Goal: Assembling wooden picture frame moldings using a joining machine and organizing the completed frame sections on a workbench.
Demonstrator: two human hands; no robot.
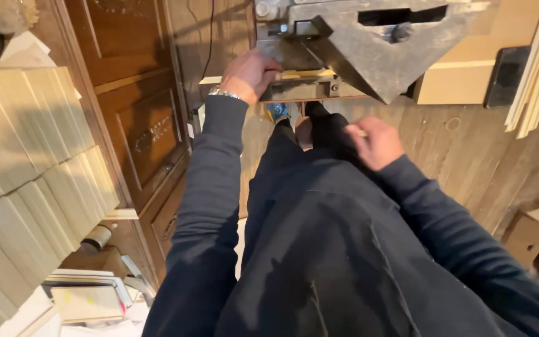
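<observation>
Feeding step. The left hand (249, 75) presses a pale wooden strip (301, 75), fingers curled over it, against the bed of the grey metal cutting machine (375, 50). The right hand (375, 142) hangs loosely closed, apparently empty, near the thigh. Next likely: steady strip, fingers outside the blade.

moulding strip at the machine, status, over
Left hand pressing pale moulding strip against grey metal machine. Right hand loosely closed over thigh; contents unclear. Nothing blocking the strip.
</observation>
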